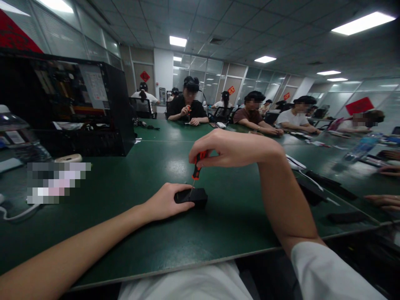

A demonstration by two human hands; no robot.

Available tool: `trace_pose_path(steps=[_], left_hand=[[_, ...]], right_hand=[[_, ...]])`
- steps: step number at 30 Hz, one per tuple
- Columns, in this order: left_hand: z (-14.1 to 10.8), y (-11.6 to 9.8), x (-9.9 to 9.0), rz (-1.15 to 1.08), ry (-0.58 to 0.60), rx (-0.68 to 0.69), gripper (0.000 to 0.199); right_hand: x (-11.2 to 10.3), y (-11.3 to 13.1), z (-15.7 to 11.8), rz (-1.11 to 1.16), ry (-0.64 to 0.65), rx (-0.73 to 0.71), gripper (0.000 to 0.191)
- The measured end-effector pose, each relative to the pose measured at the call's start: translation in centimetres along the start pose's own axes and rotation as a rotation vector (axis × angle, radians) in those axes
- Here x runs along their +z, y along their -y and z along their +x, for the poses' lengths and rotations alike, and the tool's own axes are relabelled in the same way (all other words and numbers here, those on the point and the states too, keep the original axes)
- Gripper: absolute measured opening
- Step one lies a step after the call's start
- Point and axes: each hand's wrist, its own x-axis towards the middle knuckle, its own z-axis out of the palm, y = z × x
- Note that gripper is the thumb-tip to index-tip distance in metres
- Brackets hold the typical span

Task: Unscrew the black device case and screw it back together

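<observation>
A small black box-like part (200,198) lies on the green table (231,216) in front of me. My left hand (170,201) grips its left end between thumb and fingers, resting on the tabletop. Above it, my right hand (218,148) is closed around the top of a screwdriver (196,168) with an orange and black handle. The screwdriver stands nearly upright, its thin shaft leaning slightly down to the left. Its tip meets the top of the black part; whether it sits in a screw is too small to tell.
An opened black computer case (115,112) stands at the left, beside a clear plastic bottle (21,133). Right of my arm lie a white cable (312,179) and dark flat pieces (346,217). Another bottle (364,146) stands farther right. Several people sit around the tables.
</observation>
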Motion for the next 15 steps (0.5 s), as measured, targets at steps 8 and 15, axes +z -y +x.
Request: trace_pose_path(steps=[8, 15], left_hand=[[-0.01, -0.14, -0.01, 0.002, 0.004, -0.013, 0.046], [0.05, -0.30, -0.04, -0.005, 0.003, -0.020, 0.045]], right_hand=[[0.03, 0.01, -0.01, 0.006, -0.008, -0.013, 0.017], [-0.03, 0.16, 0.05, -0.009, 0.009, -0.027, 0.016]])
